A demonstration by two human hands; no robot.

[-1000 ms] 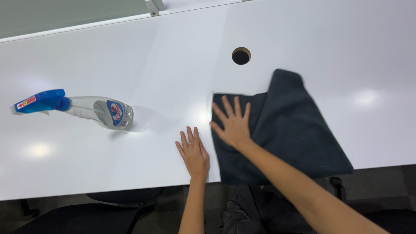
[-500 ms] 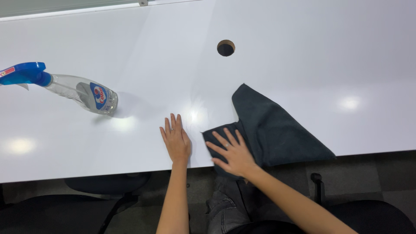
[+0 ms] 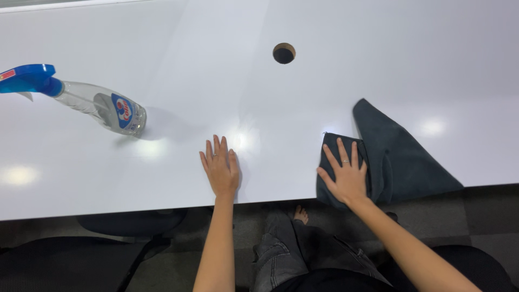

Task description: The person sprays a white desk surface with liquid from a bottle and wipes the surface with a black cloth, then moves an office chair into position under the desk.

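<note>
While the white table filled the view, a dark grey cloth lay at its near edge, right hand flat on it, fingers spread. Left hand rested flat, open, on bare table. Spray bottle lay far left.

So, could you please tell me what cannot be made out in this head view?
- Spray bottle: the trigger end is cut off by the left edge.
- Cloth: the part under the right hand is hidden.
- Table: whether it is wet cannot be told; glare spots blur it.
- Left hand: its palm lies face down, unseen.
</note>
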